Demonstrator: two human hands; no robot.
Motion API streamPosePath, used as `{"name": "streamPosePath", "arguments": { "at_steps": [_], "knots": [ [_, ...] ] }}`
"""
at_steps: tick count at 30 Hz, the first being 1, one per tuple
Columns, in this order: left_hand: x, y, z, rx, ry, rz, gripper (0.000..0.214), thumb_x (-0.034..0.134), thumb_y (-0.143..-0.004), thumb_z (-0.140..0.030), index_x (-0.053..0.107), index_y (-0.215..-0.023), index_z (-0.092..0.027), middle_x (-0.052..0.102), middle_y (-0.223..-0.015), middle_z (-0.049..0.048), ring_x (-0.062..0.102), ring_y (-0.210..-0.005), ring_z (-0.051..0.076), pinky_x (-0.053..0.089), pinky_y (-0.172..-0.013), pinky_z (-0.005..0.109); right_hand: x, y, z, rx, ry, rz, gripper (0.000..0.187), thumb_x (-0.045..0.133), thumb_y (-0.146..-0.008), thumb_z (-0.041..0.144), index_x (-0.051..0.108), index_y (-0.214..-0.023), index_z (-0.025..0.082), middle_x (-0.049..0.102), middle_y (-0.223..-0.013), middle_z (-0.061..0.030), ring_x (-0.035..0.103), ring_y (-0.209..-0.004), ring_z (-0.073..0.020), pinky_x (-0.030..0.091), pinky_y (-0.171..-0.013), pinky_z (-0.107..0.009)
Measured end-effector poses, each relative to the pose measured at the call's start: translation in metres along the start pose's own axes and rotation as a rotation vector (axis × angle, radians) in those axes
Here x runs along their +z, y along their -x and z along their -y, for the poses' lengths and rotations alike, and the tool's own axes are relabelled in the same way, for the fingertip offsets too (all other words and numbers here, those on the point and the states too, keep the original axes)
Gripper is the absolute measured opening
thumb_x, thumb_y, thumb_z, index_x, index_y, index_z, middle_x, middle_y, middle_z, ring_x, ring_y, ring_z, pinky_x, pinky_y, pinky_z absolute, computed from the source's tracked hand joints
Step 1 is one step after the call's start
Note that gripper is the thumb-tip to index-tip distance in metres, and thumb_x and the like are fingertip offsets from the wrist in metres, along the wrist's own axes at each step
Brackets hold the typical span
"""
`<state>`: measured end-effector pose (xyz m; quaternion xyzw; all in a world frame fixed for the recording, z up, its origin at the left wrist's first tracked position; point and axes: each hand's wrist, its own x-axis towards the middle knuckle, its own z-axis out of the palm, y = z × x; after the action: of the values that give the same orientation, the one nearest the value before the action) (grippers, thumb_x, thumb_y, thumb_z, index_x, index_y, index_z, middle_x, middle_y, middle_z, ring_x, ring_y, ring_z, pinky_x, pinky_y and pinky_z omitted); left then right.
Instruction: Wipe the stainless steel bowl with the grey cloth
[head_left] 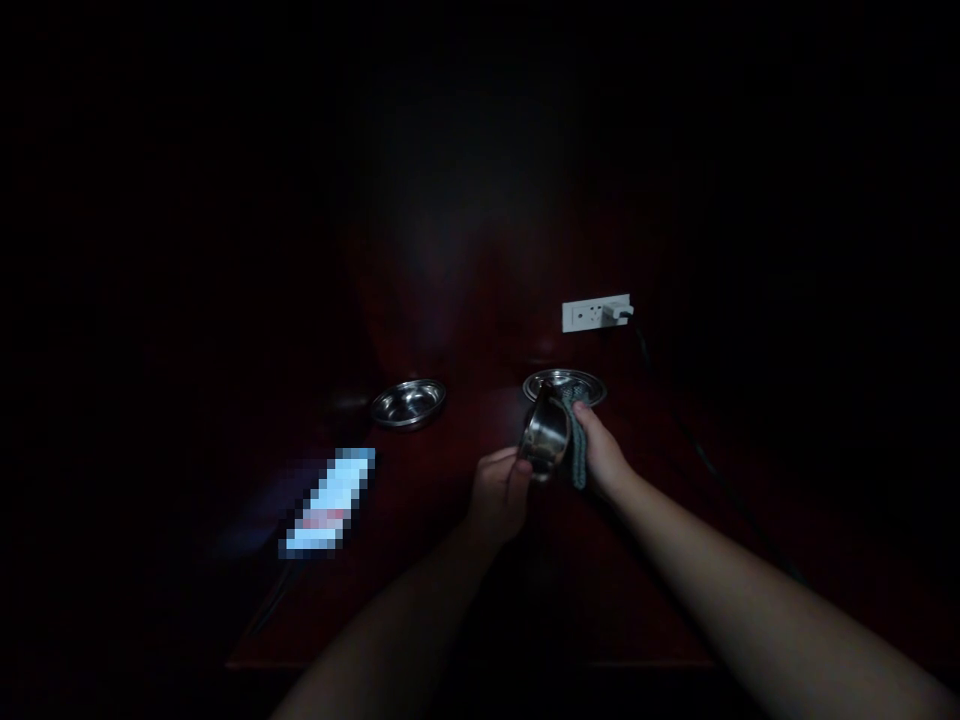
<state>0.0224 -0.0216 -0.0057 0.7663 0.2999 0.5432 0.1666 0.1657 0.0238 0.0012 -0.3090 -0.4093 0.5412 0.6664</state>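
A shiny metal bowl (547, 435) is held tilted on its side above the dark red table. My left hand (501, 492) is closed on the bowl's near left rim, thumb on the edge. On the other side, my right hand (600, 450) is closed round a grey-green cloth (578, 455), which lies against the bowl. Just behind them a round metal plate (540, 380) rests on the table, partly covered by the bowl and cloth. Farther left sits a shallow metal dish (410, 404), apart from both hands.
The scene is very dark. A lit, pixelated phone-like screen (330, 505) lies at the left of the table (420, 590). At the back right is a white wall socket (585, 316) with a plug (619, 311) in it; a dark cable (705, 460) runs down the right side.
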Motion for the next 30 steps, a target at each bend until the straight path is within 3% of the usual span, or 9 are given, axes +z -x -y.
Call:
{"name": "streamPosePath", "arguments": {
  "at_steps": [4,11,16,21,25,30],
  "knots": [
    [0.000,-0.001,-0.001,-0.014,0.025,-0.012,0.051,0.025,-0.090,-0.038,0.064,-0.067,-0.014,0.058,-0.064,0.0062,0.052,-0.059,0.014,0.041,-0.058,0.026,-0.002,-0.002,-0.001,-0.026,0.016,0.000,0.035,0.059,-0.072,0.050,0.060,-0.095,0.024,0.066,-0.106,0.0013,0.056,-0.106,-0.0219,0.047,-0.088,-0.035],
    [-0.004,-0.003,-0.001,-0.090,0.006,-0.057,0.051,0.025,-0.089,-0.043,0.060,-0.065,-0.015,0.059,-0.061,0.0056,0.054,-0.057,0.015,0.041,-0.056,0.026,-0.004,0.001,0.000,-0.123,0.136,0.035,0.040,0.059,-0.072,0.049,0.060,-0.102,0.023,0.065,-0.107,-0.0010,0.054,-0.108,-0.0239,0.036,-0.099,-0.039],
    [-0.008,-0.006,0.000,-0.261,0.033,-0.189,0.044,0.031,-0.087,-0.046,0.056,-0.068,-0.015,0.057,-0.058,0.0022,0.051,-0.053,0.013,0.039,-0.051,0.024,-0.006,0.002,0.006,-0.275,0.307,0.130,0.049,0.055,-0.076,0.051,0.055,-0.116,0.024,0.059,-0.119,-0.0020,0.049,-0.114,-0.0231,0.028,-0.105,-0.041],
    [-0.009,-0.014,-0.001,-0.423,0.153,-0.358,0.042,0.035,-0.086,-0.047,0.049,-0.060,-0.016,0.050,-0.054,-0.0011,0.045,-0.051,0.011,0.036,-0.048,0.022,-0.007,0.001,0.012,-0.476,0.448,0.196,0.049,0.039,-0.084,0.054,0.052,-0.123,0.026,0.048,-0.133,-0.0008,0.037,-0.126,-0.0203,0.018,-0.110,-0.040],
    [-0.008,-0.019,0.003,-0.522,0.273,-0.443,0.043,0.039,-0.083,-0.049,0.044,-0.055,-0.017,0.043,-0.048,-0.0038,0.040,-0.045,0.009,0.034,-0.046,0.022,-0.006,0.003,0.016,-0.618,0.601,0.222,0.045,0.037,-0.088,0.044,0.048,-0.127,0.025,0.046,-0.134,-0.0028,0.037,-0.126,-0.0205,0.020,-0.110,-0.042],
    [-0.007,-0.021,0.007,-0.606,0.421,-0.421,0.043,0.042,-0.081,-0.053,0.054,-0.065,-0.015,0.051,-0.055,-0.0017,0.047,-0.050,0.010,0.039,-0.051,0.023,-0.005,0.008,0.025,-0.719,0.773,0.315,0.042,0.043,-0.086,0.034,0.047,-0.127,0.026,0.046,-0.134,-0.0039,0.038,-0.126,-0.0223,0.024,-0.108,-0.045]
  ]
}}
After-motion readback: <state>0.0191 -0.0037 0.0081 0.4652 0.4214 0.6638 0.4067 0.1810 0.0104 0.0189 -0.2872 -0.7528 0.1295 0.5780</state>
